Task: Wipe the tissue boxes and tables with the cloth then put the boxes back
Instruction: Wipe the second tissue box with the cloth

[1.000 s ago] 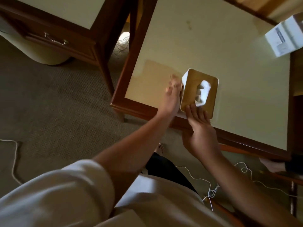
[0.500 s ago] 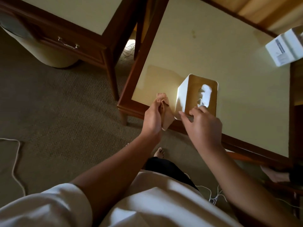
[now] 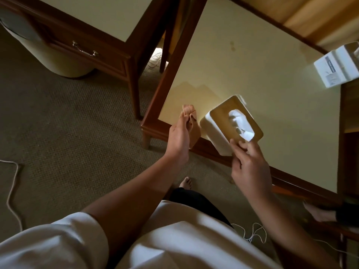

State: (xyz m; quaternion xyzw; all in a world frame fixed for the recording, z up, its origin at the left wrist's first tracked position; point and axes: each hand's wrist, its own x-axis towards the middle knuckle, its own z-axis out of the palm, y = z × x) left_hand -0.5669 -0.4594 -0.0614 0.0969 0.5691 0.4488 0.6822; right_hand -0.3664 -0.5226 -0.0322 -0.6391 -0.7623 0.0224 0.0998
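Observation:
A white tissue box (image 3: 214, 131) with a wooden lid and a tissue showing in its slot is tilted and lifted over the near edge of the table (image 3: 252, 74). My right hand (image 3: 249, 166) grips its near end, thumb on the lid. My left hand (image 3: 179, 138) holds a small tan cloth (image 3: 191, 121) just left of the box, above the table's near-left corner. A second white tissue box (image 3: 338, 65) stands at the table's far right edge.
A second wooden table with a drawer (image 3: 85, 51) stands at the upper left, a round beige bin (image 3: 48, 55) under it. White cables (image 3: 11, 191) lie on the carpet. Another person's foot (image 3: 318, 212) shows at the right.
My right hand has lifted and turned the tissue box toward me, off the tabletop. My left hand with the cloth has pulled away from the box's side, to its left.

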